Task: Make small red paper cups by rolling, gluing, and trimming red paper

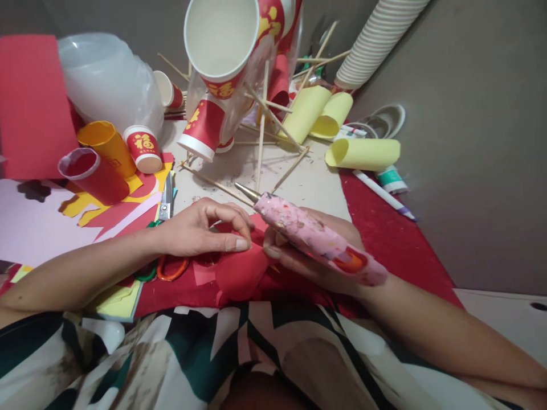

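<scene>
My left hand (205, 230) is closed, thumb and fingertips pinching the edge of a piece of red paper (245, 270). The paper is curved and hangs in front of my lap. My right hand (299, 256) pinches the same paper from the right side. A thick pink pen-shaped tool (316, 236) with a pointed metal tip and an orange patch lies across my right hand, its tip toward the upper left; it hides most of the fingers. Next to my left wrist lie scissors (166, 210) with green and orange handles, partly under the forearm.
Red-and-white paper cups (222, 85) and crossed wooden sticks (262, 122) stand ahead. Rolled yellow paper tubes (363, 155) and a cup stack (380, 42) are right. Orange and red tubes (96, 176), a plastic bag (109, 80) and coloured paper sheets (34, 108) fill the left.
</scene>
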A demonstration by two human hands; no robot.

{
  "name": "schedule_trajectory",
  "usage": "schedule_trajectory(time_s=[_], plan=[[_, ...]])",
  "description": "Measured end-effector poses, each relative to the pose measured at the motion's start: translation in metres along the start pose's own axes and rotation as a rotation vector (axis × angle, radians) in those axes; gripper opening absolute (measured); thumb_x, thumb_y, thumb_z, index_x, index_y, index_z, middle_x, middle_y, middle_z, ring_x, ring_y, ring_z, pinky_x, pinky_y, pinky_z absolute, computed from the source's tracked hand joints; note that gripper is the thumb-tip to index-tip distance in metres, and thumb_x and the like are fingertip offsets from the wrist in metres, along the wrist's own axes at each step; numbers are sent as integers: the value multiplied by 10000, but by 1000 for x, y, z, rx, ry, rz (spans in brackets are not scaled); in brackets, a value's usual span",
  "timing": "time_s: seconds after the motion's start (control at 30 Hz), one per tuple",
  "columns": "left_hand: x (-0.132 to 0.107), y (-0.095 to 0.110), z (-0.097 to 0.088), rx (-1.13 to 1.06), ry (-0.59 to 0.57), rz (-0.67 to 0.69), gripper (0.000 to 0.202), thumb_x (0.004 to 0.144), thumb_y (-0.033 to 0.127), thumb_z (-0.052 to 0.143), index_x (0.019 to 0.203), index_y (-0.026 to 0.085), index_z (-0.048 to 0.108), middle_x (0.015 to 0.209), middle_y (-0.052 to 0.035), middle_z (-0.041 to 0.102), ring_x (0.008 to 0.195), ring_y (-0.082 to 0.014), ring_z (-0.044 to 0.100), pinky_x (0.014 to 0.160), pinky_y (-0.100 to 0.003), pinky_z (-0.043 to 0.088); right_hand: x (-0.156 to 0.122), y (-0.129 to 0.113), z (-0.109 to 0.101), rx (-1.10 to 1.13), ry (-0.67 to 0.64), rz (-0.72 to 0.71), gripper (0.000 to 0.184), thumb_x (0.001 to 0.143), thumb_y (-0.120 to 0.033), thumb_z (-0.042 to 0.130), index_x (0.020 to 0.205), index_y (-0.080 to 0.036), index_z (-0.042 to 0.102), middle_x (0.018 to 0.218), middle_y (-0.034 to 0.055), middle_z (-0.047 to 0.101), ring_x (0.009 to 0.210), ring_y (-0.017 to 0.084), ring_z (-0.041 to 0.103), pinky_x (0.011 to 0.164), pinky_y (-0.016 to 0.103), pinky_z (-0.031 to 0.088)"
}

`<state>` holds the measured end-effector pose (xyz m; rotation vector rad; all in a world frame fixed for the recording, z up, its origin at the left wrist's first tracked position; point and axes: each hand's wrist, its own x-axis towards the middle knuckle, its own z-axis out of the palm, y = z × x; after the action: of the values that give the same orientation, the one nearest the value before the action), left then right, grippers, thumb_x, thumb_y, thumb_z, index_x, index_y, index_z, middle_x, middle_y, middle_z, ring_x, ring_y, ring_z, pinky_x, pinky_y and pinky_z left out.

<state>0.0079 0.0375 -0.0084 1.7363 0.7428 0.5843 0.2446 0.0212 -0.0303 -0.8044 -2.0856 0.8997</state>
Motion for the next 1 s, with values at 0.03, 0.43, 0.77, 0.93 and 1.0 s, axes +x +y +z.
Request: schedule_trajectory(time_s=[0.03,0.43,0.77,0.93,1.0], plan=[[-1,1,1,17,19,5,154,856,324,745,779,191,763,652,-12,686,738,-159,676,792,-281,548,0,-1,-1,-6,14,-10,119,845,-228,739,810,-242,626,731,-9,679,596,128,630,576,256,517],[-5,0,12,183,151,102,138,845,350,763,832,216,794,811,-54,770,774,-187,684,769,-319,540,-3,-10,-2,-52,53,114,116,843,-235,761,809,-247,650,735,-29,670,637,133,640,608,258,516],[-5,3,15,216,142,180,125,876,263,720,772,228,781,773,-28,785,735,-173,712,861,-332,560,-3,-3,1,-33,18,16,128,864,-207,717,811,-236,604,742,-34,636,659,126,619,618,250,494],[-8,-6,14,169,274,225,290,845,249,769,1134,247,742,1160,-58,755,1113,-206,689,1043,-326,517,-7,6,2,-2,81,59,158,872,-294,731,805,-242,598,773,-7,632,671,146,595,649,298,499],[-8,-13,12,63,310,174,589,808,277,811,1363,301,616,1401,-60,641,1322,-241,590,1148,-351,459,-10,7,2,-23,147,83,134,874,-315,735,869,-243,622,780,-5,636,654,144,591,631,301,496]])
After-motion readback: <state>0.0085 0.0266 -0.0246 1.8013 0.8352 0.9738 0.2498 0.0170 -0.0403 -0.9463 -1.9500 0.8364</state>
